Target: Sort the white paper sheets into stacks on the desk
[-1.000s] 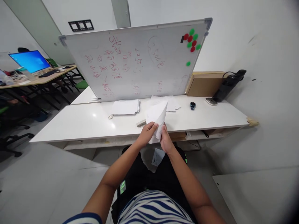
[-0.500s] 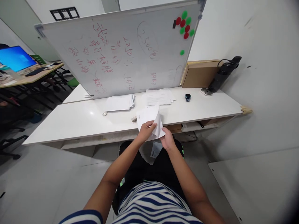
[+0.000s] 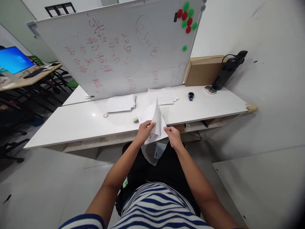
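White sheets of paper [image 3: 156, 122] are held over the front edge of the desk, the top sheet bent up and curling. My left hand [image 3: 144, 131] is closed on the curled sheet at the left, thumb on top. With thumb and fingers, my right hand [image 3: 173, 135] pinches the right corner of the sheets. Just left of the papers lies a small beige stapler-like object [image 3: 135, 120], partly hidden. Behind them on the desk is a pile of printed sheets [image 3: 164, 97], and to its left a stack of white papers [image 3: 120, 104].
A whiteboard [image 3: 114, 60] with red writing and magnets leans at the back of the white desk [image 3: 78, 127]. On the right are a smartwatch [image 3: 191, 96], a computer mouse [image 3: 210, 90], a black bottle [image 3: 228, 71] and a cardboard box [image 3: 202, 73]. A small ring [image 3: 105, 115] lies by the stack.
My right hand has shifted slightly right and now pinches the corner from above. The top sheet has swung left with my left hand, opening the papers wider.
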`<state>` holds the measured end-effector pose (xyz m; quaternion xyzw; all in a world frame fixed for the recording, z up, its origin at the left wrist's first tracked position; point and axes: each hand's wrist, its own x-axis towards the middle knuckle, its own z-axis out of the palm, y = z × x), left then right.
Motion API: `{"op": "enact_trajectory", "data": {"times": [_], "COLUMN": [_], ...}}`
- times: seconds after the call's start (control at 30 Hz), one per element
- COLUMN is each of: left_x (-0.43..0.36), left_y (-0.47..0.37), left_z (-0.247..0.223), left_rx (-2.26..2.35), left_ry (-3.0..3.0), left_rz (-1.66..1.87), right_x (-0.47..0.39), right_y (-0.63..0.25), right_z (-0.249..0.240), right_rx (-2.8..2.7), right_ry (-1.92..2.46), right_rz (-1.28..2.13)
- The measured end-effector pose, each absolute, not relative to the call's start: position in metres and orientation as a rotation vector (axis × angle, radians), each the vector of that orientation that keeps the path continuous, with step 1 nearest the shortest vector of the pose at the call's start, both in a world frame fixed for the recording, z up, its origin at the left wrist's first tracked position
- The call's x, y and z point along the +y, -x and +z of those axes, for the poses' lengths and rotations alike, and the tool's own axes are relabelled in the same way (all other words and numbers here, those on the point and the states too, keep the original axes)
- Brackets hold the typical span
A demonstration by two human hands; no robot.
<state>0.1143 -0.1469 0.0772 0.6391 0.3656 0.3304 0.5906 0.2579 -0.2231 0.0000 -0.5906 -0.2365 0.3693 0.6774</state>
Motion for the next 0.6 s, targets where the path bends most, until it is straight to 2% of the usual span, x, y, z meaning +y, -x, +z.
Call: {"op": "enact_trajectory", "data": {"times": [0.17,0.3,0.47,0.6], "left_x": [-0.152,-0.146,-0.133,-0.129], "left_y": [-0.116,-0.110,-0.093,-0.101], "left_z": [0.074,0.064,0.059,0.056], "left_rx": [0.920,1.029,1.083,0.876], "left_ry": [-1.510,-1.635,-2.353,-2.748], "left_rz": [0.940,1.073,1.280,1.088], "right_x": [-0.215,-0.212,-0.227,-0.241], "right_y": [-0.253,-0.248,-0.248,-0.250], "right_z": [-0.006,-0.009,-0.003,-0.005], "right_rx": [-0.269,-0.124,-0.216,-0.273], "right_ry": [1.300,1.166,1.028,1.026], "right_rz": [0.640,0.794,0.999,1.007]}}
